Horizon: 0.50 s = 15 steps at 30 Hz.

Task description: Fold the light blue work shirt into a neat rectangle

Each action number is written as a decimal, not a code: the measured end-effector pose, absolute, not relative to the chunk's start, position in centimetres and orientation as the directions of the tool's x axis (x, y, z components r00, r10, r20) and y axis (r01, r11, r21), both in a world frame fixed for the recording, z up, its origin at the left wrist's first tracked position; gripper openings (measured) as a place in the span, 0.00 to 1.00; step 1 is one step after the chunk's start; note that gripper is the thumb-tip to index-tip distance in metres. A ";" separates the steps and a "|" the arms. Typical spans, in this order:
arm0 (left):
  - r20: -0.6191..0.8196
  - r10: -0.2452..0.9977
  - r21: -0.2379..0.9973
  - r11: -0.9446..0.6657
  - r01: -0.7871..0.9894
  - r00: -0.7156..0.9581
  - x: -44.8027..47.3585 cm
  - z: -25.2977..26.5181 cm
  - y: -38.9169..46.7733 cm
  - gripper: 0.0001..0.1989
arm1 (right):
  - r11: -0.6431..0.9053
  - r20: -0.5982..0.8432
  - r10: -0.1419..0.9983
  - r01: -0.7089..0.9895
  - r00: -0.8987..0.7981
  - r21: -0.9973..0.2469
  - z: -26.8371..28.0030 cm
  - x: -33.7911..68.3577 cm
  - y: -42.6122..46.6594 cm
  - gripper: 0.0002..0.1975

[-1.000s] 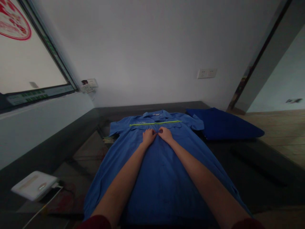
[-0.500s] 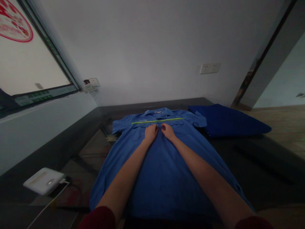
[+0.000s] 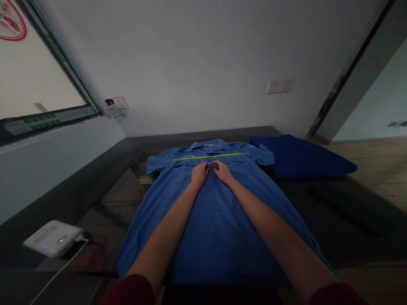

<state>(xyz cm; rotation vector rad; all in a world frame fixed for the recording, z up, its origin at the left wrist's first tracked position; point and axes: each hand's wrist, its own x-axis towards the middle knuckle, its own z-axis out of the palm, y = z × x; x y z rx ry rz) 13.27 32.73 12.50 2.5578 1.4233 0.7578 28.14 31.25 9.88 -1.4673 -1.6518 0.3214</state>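
- Bunching of the front seemed the likeliest fault: the light-blue, short-sleeved cloth shirt [image 3: 219, 224] lay spread on the dark, glossy desk [image 3: 297, 203], collar away from the person, and an uneven pull by the hands would have skewed its centre line.
- Slipping was another risk. The bare left hand [image 3: 200, 173] and the bare right hand [image 3: 223, 172] met almost tip to tip over the shirt's middle, just below the thin yellow-green chest stripe [image 3: 227, 155]. Their fingers were curled in, with little gap showing; whether they had hold of an edge or merely touched it, I could not tell. A shallow hold would have let the cloth slide free.
- Dragging seemed possible too, since both forearms reached over the lower panels; leaning on them could have creased the cloth.
- Snagging looked less likely: the thin white cable [image 3: 60, 271] from the flat white plastic box [image 3: 52, 238] lay well apart from the hands, but a wide swing of the left arm might have caught it.
- Compared with a second earlier, the hands sat closer to the stripe and their fingertips looked slightly farther apart. Against the half-second-earlier view, little differed: the whole scene had shifted a bit, apparently from head movement, while the shirt's layout stayed alike.
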 end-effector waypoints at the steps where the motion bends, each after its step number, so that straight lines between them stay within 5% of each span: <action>1: 0.372 0.823 0.340 -0.551 0.762 0.430 13.2 12.5 32.8 0.06 | 0.276 0.432 0.899 0.666 0.077 -0.693 9.9 28.2 31.3 0.16; 15: 0.388 0.837 0.408 -0.531 0.742 0.386 13.2 12.1 33.3 0.07 | 0.297 0.421 0.907 0.692 0.011 -0.658 11.2 29.6 32.1 0.14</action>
